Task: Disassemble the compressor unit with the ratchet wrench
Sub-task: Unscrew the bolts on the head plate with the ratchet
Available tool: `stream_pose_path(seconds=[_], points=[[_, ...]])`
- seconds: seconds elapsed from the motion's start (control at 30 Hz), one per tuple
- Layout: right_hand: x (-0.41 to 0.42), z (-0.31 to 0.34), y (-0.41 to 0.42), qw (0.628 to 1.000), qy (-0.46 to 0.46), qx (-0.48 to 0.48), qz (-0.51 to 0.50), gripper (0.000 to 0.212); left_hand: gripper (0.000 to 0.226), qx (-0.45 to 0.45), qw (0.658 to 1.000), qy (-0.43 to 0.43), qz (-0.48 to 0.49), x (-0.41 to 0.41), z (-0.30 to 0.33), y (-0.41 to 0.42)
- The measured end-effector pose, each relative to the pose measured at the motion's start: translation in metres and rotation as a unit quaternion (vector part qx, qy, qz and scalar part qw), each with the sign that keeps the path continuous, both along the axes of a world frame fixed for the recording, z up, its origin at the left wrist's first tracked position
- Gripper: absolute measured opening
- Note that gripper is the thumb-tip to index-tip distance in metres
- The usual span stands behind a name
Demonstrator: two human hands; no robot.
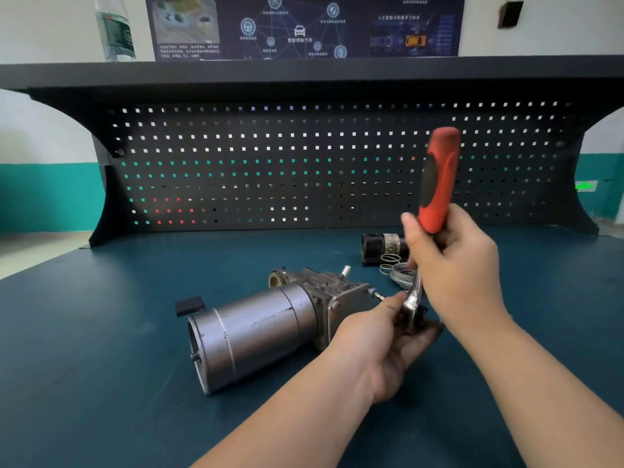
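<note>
Your right hand (452, 265) grips one ratchet wrench (435, 197) by its red handle, standing nearly upright at centre right of the frame. Your left hand (388, 339) curls around the wrench head, just beside the compressor unit (256, 329), which lies on its side on the blue table (101, 366) in the lower centre. Behind your hands you have one black cylinder (378, 246), two metal rings (390, 263). One bottle (114, 28) stands upper left

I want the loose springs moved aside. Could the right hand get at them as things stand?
Probably not yet: the right hand grips the ratchet wrench and partly hides the springs. Nothing else blocks them on the bench.
</note>
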State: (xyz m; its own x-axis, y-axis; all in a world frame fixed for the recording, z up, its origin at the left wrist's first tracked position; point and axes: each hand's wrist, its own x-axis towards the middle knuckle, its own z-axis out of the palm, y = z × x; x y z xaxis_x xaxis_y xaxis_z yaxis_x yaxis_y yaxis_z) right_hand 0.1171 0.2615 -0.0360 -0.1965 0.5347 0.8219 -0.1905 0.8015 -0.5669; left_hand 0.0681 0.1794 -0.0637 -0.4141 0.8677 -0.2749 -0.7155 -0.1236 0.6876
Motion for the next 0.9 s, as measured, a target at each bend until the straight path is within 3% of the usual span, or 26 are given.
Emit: stream_pose_path(seconds=[0.1,0.17,0.23,0.3,0.43,0.53,0.6,0.67,0.77,0.83,0.9], points=[[-0.001,-0.005,0.028,0.977,0.005,-0.208,-0.045,0.026,0.017,-0.001,1.000,-0.009,0.004,0.001,0.000,0.002],[-0.002,-0.015,0.045,0.915,-0.010,-0.404,-0.007,0.029,0.017,-0.001,1.000,-0.009,0.000,0.002,0.001,0.002],[-0.003,-0.021,0.049,0.881,-0.016,-0.471,0.030,0.028,0.018,0.003,1.000,-0.010,-0.005,0.002,0.001,0.003],[-0.004,-0.017,0.045,0.913,0.011,-0.405,0.042,0.025,0.022,0.001,1.000,-0.015,-0.002,0.003,0.001,0.003],[-0.002,-0.002,0.016,0.992,0.044,-0.118,0.023,0.024,0.023,0.016,1.000,-0.020,0.014,0.004,0.002,0.002],[-0.003,-0.006,-0.003,0.998,0.021,0.038,0.035,0.019,0.021,0.016,1.000,-0.021,0.006,0.004,0.000,-0.001],[-0.004,-0.009,-0.007,0.995,-0.002,0.094,0.021,0.018,0.019,0.008,1.000,-0.020,-0.001,0.002,0.001,-0.002],[-0.005,-0.008,-0.006,0.997,0.000,0.077,-0.002,0.021,0.017,0.008,1.000,-0.010,-0.004,0.002,0.002,-0.002],[-0.004,-0.004,0.007,0.996,-0.008,-0.040,-0.074,0.029,0.015,0.001,1.000,0.001,0.009,0.003,0.001,0.002],[-0.003,-0.004,0.022,0.980,-0.033,-0.165,-0.104,0.031,0.016,-0.004,1.000,0.003,0.013,0.003,0.000,0.003],[-0.003,-0.007,0.035,0.937,-0.033,-0.344,-0.059,0.034,0.016,-0.001,1.000,0.000,0.007,0.002,0.001,0.003]])
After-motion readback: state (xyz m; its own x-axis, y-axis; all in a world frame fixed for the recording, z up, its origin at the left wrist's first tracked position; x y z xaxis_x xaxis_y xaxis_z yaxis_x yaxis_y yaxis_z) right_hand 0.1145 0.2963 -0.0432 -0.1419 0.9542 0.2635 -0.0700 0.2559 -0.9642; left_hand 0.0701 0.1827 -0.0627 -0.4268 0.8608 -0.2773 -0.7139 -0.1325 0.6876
